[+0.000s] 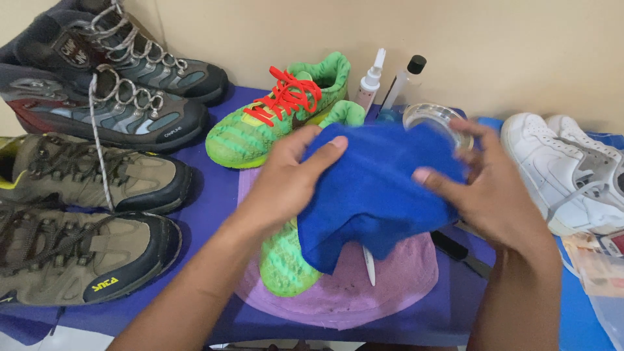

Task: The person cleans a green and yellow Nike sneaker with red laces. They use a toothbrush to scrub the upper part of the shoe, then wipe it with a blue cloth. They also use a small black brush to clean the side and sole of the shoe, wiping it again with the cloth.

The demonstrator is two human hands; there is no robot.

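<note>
Left hand (283, 179) palm-down, right hand (487, 188) — both gripping blue cloth (374, 192)

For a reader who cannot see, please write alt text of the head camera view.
Two bare hands hold a blue cloth over a green shoe on a purple towel: the left hand grips the cloth, the right hand also holds a small clear jar. Around them lie a second green shoe with red laces, hiking boots and white sneakers.
</note>
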